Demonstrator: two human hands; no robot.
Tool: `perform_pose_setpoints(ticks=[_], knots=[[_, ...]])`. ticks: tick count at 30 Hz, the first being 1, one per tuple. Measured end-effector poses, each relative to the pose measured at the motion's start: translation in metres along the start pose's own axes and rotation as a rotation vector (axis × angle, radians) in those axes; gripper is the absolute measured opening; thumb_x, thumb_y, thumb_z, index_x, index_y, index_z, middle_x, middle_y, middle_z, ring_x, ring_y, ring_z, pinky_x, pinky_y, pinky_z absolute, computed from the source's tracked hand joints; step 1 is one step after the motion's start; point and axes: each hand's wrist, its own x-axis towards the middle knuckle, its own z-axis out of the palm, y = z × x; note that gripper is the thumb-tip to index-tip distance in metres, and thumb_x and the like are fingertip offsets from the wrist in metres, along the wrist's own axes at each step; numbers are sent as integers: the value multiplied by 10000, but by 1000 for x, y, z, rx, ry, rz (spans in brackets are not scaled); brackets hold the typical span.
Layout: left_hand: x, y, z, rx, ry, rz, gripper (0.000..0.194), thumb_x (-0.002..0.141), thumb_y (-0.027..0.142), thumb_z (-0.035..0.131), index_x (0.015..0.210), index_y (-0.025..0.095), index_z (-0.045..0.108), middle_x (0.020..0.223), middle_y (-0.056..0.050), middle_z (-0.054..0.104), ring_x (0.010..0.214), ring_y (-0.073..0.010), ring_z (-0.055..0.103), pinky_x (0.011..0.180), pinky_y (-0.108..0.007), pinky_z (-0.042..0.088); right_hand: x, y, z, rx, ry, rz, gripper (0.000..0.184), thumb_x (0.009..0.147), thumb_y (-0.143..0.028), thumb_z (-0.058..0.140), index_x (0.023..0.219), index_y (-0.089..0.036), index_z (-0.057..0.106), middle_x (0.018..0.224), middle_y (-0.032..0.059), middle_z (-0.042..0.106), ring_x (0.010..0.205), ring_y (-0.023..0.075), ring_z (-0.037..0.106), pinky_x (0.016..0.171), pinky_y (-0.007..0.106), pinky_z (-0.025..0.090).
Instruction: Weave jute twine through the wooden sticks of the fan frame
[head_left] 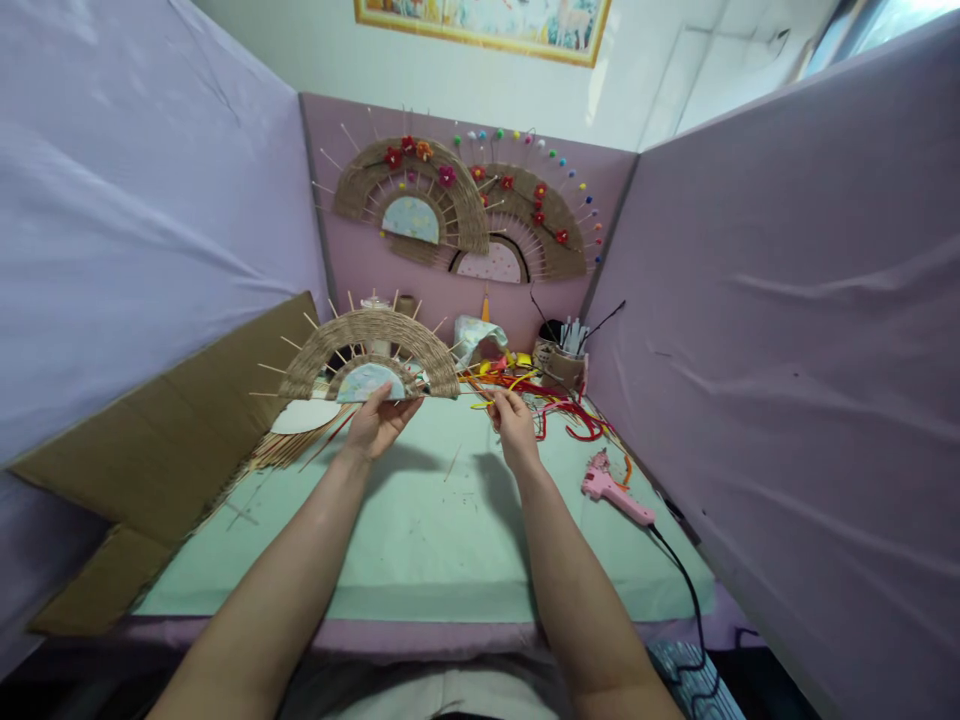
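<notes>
My left hand (380,425) grips a half-round twine-woven fan (367,335) by its straight lower edge, thumb on the pale blue patterned half-disc (371,382) at its centre. Thin wooden sticks radiate out past the woven band. The fan is held upright above the table. Just beyond its right end, my right hand (514,420) is closed in a pinch. A thin line runs from the fan toward those fingertips; whether it is a stick or a strand, I cannot make out.
A pink glue gun (616,494) with a black cord lies at right on the green tabletop (420,545). Red and orange pipe cleaners (581,420), a bundle of sticks (289,448) and cups (564,368) sit behind. Cardboard (180,440) leans left. Finished fans (544,200) hang on the back panel.
</notes>
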Motion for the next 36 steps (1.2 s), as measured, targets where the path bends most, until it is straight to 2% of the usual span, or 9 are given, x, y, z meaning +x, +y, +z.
perform_pose_setpoints(ticks=[6,10,16,20,24,29,32,36], knots=[[5,-4,0,-33,19,-14,184,850,153,506,987,92,613,871,-116,716,860,-202,676,811,-336,552,-7,0,9,-33,-133,19,179,710,-349,586,804,-207,640,592,-33,485,551,111,424,512,227,311],[6,-3,-3,-30,24,9,161,850,152,507,949,91,619,867,-113,716,847,-196,677,812,-340,553,-12,-1,11,-73,-195,-47,155,726,-318,576,798,-196,637,631,-22,516,614,121,463,586,234,355],[6,-4,-5,7,41,62,93,797,126,569,874,102,616,864,-104,714,853,-205,672,836,-400,543,-16,1,15,-248,-277,-168,178,768,-346,557,806,-196,644,611,-17,517,570,127,439,550,243,332],[4,-7,-3,75,34,99,96,739,96,628,826,131,605,838,-62,714,831,-188,673,861,-438,525,-17,0,12,-353,-276,-290,150,784,-323,554,809,-212,653,735,18,613,641,147,503,620,258,376],[-1,-7,0,186,-2,66,108,722,87,640,811,135,603,808,-46,712,768,-174,676,837,-426,533,-12,-5,1,-422,-212,-376,151,811,-309,534,773,-221,651,799,38,641,713,167,534,685,277,388],[-5,-2,1,205,-1,-9,103,747,91,597,841,130,612,778,-61,708,698,-167,670,750,-361,559,-5,-8,-10,-384,-128,-311,145,768,-336,591,708,-214,644,702,24,619,663,168,515,639,274,381],[-5,0,0,194,-5,-56,124,753,96,575,866,129,615,773,-68,705,687,-168,668,675,-308,563,-5,-9,-9,-345,-160,-230,170,747,-362,612,688,-204,637,624,0,584,595,147,476,582,259,357],[-3,0,-2,192,3,-92,124,749,112,568,862,127,615,746,-72,695,661,-167,662,595,-264,550,-8,-12,-7,-346,-235,-232,204,736,-380,628,640,-200,620,571,-18,535,548,127,424,547,251,321]])
